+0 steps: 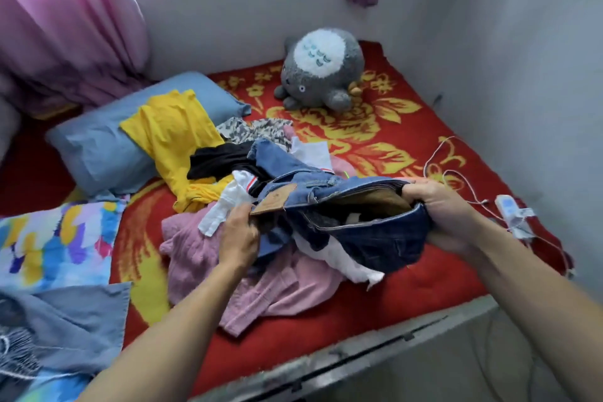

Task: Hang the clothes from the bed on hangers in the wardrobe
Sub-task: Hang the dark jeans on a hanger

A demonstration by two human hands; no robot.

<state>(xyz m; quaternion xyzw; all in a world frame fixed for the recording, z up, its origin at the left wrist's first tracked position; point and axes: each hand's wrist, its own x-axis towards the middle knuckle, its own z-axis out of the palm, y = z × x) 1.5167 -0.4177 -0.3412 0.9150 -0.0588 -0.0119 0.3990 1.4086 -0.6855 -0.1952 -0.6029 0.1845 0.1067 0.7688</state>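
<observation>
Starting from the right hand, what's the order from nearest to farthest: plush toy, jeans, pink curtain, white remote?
1. The jeans, held in the right hand.
2. The remote, just to its right.
3. The plush toy, farther back.
4. The curtain, far left corner.

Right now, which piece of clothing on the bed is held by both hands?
The blue jeans: left hand and right hand grip their waistband, while the yellow top and pink garment lie loose.

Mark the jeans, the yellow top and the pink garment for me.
jeans [385,238]: head view, dark denim front below the waistband.
yellow top [169,134]: head view, middle of its body.
pink garment [195,248]: head view, its left part, clear of the pile.
</observation>
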